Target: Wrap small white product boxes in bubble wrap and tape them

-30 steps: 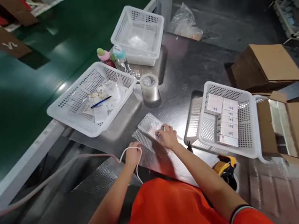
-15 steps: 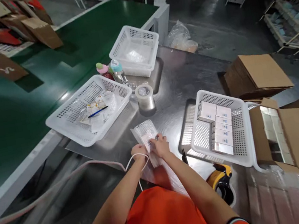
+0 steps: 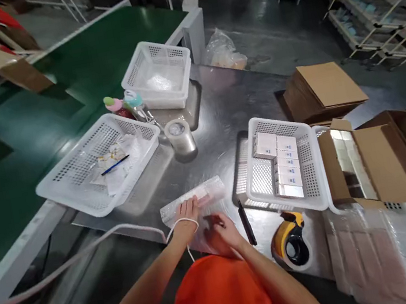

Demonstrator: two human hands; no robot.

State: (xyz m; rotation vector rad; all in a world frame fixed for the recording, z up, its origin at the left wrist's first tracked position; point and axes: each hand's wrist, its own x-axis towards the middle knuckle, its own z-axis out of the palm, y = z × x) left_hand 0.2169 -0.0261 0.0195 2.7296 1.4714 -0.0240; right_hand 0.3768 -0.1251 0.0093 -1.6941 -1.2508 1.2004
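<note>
A clear bubble-wrap package with something pale pink and white inside lies crosswise on the metal table. My left hand is on its left half, fingers drawn over the top and the thumb out of sight; a white coiled cord loops round that wrist. Just below the package, close to my body, my right hand has its fingers curled together. Whatever those fingers hold, if anything, is too blurred to make out. To the right of this hand lies a thin black tool beside a yellow and black tape dispenser.
At left, a white basket contains papers and a blue pen. A large clear tape roll stands behind the package. At right, another basket holds several small white boxes, with open cartons beyond. A green conveyor runs at far left.
The package has turned from lengthwise to crosswise, with my left hand now over it. My right hand has come off it and moved down toward my body. The view has shifted right.
</note>
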